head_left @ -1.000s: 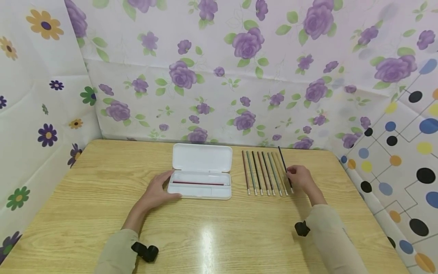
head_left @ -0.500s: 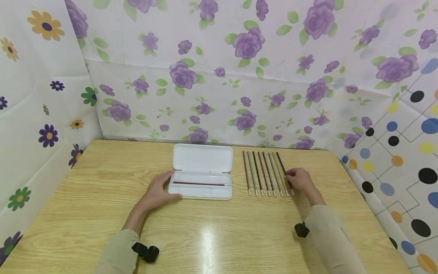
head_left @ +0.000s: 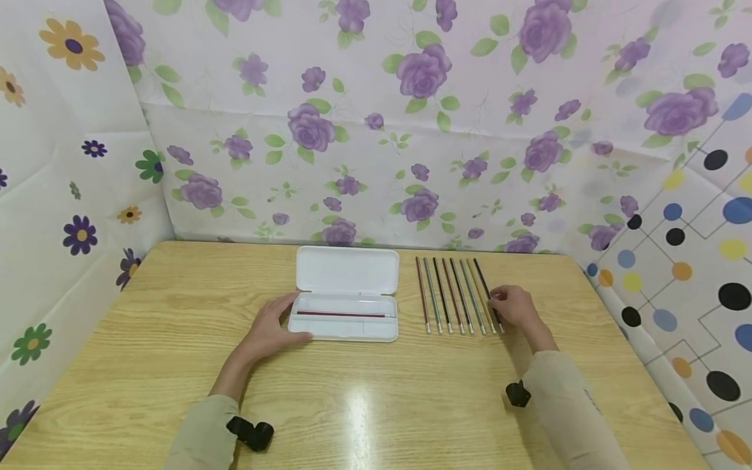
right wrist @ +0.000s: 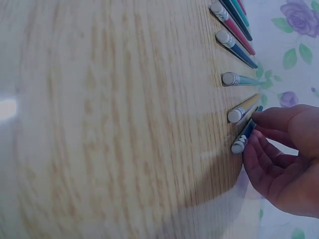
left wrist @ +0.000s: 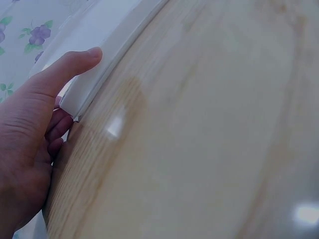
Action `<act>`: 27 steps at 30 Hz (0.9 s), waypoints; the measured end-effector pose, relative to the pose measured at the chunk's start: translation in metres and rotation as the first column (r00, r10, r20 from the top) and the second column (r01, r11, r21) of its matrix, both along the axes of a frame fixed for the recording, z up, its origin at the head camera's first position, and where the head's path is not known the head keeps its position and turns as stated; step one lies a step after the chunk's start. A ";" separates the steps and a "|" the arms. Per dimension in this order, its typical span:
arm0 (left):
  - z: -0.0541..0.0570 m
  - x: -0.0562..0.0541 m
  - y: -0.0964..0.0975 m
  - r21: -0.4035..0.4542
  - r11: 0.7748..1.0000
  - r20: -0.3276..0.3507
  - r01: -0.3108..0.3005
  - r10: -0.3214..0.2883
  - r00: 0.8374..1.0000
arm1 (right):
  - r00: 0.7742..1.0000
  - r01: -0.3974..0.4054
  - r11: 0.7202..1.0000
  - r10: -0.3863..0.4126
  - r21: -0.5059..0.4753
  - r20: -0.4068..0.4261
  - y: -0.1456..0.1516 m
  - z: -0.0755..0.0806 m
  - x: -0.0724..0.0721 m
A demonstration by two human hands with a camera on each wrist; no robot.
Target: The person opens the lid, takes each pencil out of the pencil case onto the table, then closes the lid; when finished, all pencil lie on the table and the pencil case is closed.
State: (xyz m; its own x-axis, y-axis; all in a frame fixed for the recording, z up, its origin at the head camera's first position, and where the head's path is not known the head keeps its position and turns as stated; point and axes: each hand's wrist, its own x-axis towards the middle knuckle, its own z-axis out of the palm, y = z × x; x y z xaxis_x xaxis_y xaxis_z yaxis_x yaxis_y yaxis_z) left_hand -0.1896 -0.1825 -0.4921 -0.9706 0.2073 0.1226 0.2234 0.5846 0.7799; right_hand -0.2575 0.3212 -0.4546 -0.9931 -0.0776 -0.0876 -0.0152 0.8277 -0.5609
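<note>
Near the far edge of the tabletop (head_left: 423,405), the left hand (head_left: 267,333), spread wide, grips the white case (head_left: 348,271) by its left end; towards the far right corner, the right hand (head_left: 514,306) pinches a dark pencil (right wrist: 246,131) (sleeve marking (head_left: 591,399) too small to read).

My beige-sleeved left forearm (head_left: 202,431) extends forward, angled inward; my left hand (head_left: 267,331) is positioned with its left thumb (left wrist: 79,61) wide of the bent fingers (left wrist: 61,124). My beige-sleeved right forearm (head_left: 570,411) mirrors this angle; my right hand (head_left: 515,305) applies a pinch between right thumb (right wrist: 276,118) and fingertips (right wrist: 256,138).
</note>
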 end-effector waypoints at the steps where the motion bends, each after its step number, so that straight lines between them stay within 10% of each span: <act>1: 0.000 0.000 0.000 0.001 1.000 -0.002 0.001 -0.001 1.000 | 1.000 -0.001 1.000 0.001 0.005 -0.001 0.000 0.001 0.000; 11: 0.001 0.000 0.001 -0.003 1.000 0.003 -0.002 0.002 1.000 | 0.993 -0.034 0.999 0.037 0.023 -0.110 -0.022 0.016 0.006; 27: 0.002 0.001 0.000 -0.005 1.000 0.008 -0.004 0.004 1.000 | 0.935 -0.305 0.950 0.311 0.063 -0.171 -0.112 0.029 0.016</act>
